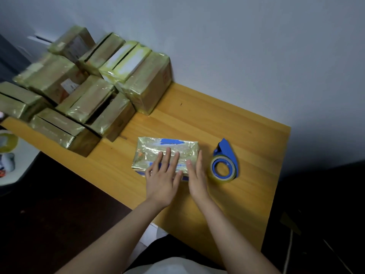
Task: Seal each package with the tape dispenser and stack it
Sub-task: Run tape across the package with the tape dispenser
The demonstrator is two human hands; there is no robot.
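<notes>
A small package (158,147) wrapped in shiny clear tape, with blue markings, lies flat in the middle of the wooden table (227,123). My left hand (164,175) rests palm down on its near half, fingers spread. My right hand (196,175) presses edge-on against the package's right side, fingers straight. The blue tape dispenser (225,163), holding a roll of clear tape, stands on the table just right of my right hand, untouched. A pile of taped cardboard packages (88,91) fills the table's far left.
A grey wall runs behind the table. The table's right edge and near edge drop to a dark floor. At the far left a white surface (21,155) holds a spare tape roll (7,140) and small items.
</notes>
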